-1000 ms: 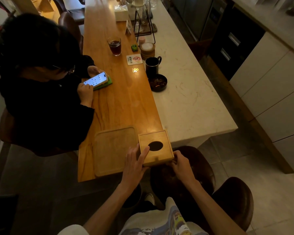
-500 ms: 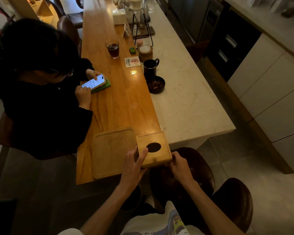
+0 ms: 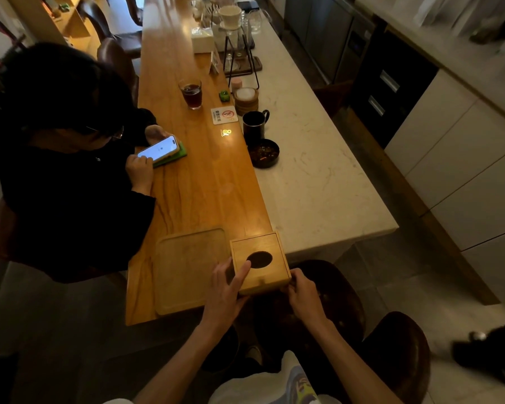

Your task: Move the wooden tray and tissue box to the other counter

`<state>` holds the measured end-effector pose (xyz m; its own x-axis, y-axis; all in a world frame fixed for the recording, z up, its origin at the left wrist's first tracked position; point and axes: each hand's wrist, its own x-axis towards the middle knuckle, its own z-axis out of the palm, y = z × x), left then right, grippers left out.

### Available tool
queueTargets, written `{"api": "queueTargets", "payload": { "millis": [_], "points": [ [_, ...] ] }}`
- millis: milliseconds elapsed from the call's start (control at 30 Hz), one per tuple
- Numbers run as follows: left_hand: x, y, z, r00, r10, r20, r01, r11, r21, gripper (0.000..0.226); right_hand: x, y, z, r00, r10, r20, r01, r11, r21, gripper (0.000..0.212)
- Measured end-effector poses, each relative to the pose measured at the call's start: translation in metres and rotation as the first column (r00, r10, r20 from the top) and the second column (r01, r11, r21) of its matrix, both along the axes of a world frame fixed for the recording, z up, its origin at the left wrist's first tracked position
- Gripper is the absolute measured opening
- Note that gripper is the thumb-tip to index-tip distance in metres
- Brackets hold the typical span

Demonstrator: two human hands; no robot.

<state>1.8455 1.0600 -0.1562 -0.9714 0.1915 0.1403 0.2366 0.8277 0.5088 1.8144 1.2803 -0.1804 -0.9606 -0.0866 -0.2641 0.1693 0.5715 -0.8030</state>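
A square wooden tissue box [image 3: 263,252] with a dark oval hole in its lid sits at the near end of the wooden counter [image 3: 204,182]. My left hand [image 3: 226,290] grips its left side, with the fingers reaching onto the lid. My right hand [image 3: 301,291] holds its near right corner. Directly to the left of the box lies a flat wooden tray [image 3: 187,269], its near edge at the counter's end. Neither hand touches the tray.
A seated person [image 3: 64,158] in black uses a phone [image 3: 158,149] at the counter's left side. Farther along stand a glass of dark drink [image 3: 191,93], a black mug [image 3: 254,125] and a dark bowl [image 3: 264,153]. A white marble counter [image 3: 318,182] adjoins on the right. Dark stools [image 3: 391,354] stand below me.
My left fingers have slid farther onto the box lid. The box and the tray stay where they were on the counter. The view has shifted slightly.
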Motion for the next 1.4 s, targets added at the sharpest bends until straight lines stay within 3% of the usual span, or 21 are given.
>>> {"api": "queueTargets", "payload": {
  "millis": [367,500,567,667,733,800,933,1000,1033,1067,1167,1400],
  "points": [
    [0.000,-0.001,-0.001,0.999,0.027,0.033,-0.027,1.000,-0.011,0.102,0.001,-0.002,-0.003,1.000,-0.025,-0.004,0.025,0.997,-0.067,0.027],
    [0.000,-0.007,-0.001,0.998,-0.004,0.065,0.001,0.999,0.049,0.108,0.000,0.003,0.006,0.982,0.001,0.188,0.051,0.961,-0.272,0.040],
    [0.008,-0.012,0.000,0.987,0.079,0.143,-0.104,0.979,0.178,0.110,-0.001,0.012,0.010,0.951,-0.013,0.308,0.140,0.907,-0.396,0.050],
    [0.020,-0.023,0.006,0.914,0.249,0.320,-0.368,0.840,0.399,0.098,-0.007,0.022,0.022,0.890,-0.093,0.446,0.368,0.723,-0.585,0.060],
    [0.025,-0.029,0.012,0.856,0.224,0.466,-0.472,0.707,0.527,0.087,-0.018,0.026,0.034,0.862,-0.053,0.503,0.421,0.626,-0.656,0.067],
    [0.025,-0.029,0.023,0.816,0.133,0.563,-0.520,0.594,0.613,0.081,-0.031,0.026,0.045,0.849,0.034,0.527,0.398,0.614,-0.682,0.075],
    [0.015,-0.010,0.048,0.765,-0.029,0.643,-0.556,0.475,0.682,0.077,-0.044,0.018,0.051,0.820,0.154,0.551,0.333,0.655,-0.678,0.091],
    [0.007,-0.001,0.055,0.746,-0.094,0.659,-0.572,0.415,0.707,0.054,-0.045,0.014,0.052,0.810,0.169,0.562,0.325,0.669,-0.669,0.094],
    [0.005,0.002,0.054,0.764,-0.086,0.640,-0.551,0.431,0.715,0.042,-0.045,0.013,0.052,0.807,0.166,0.567,0.330,0.670,-0.665,0.095],
    [0.004,0.002,0.051,0.805,-0.032,0.592,-0.498,0.505,0.705,0.035,-0.044,0.013,0.053,0.805,0.161,0.572,0.338,0.667,-0.664,0.095],
    [0.004,0.000,0.048,0.853,0.044,0.521,-0.423,0.643,0.638,0.033,-0.044,0.014,0.055,0.801,0.149,0.580,0.355,0.662,-0.660,0.096],
    [0.009,0.001,0.044,0.908,0.029,0.418,-0.271,0.802,0.532,0.030,-0.041,0.012,0.056,0.807,0.143,0.573,0.336,0.686,-0.645,0.092]
  ]
}}
